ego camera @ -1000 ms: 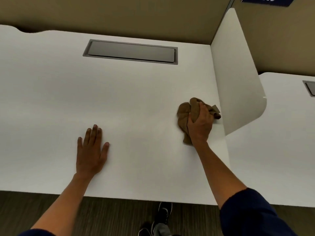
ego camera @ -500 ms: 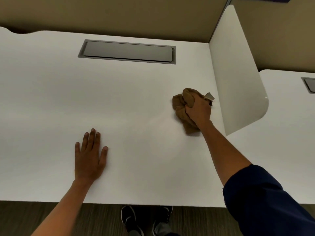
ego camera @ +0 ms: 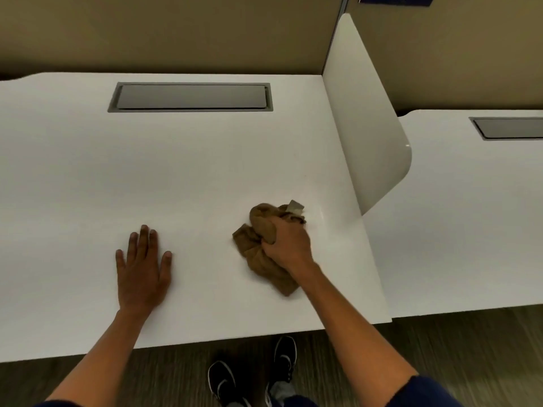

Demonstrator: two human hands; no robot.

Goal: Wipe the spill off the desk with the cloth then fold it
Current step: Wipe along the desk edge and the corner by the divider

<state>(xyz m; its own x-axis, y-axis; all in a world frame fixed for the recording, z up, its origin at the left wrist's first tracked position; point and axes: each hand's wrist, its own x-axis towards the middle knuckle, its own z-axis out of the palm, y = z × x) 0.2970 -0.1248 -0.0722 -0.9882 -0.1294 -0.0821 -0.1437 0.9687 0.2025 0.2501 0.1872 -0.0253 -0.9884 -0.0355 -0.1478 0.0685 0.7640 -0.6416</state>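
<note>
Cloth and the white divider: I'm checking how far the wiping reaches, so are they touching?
Apart. The head view shows bare desk between the cloth, bunched in the right hand, and the divider.

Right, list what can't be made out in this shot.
- Head view: the spill on the white desk is too faint to make out.
- The crumpled brown cloth is partly hidden by the right hand.
- The blue sign is cut off by the top edge.
</note>
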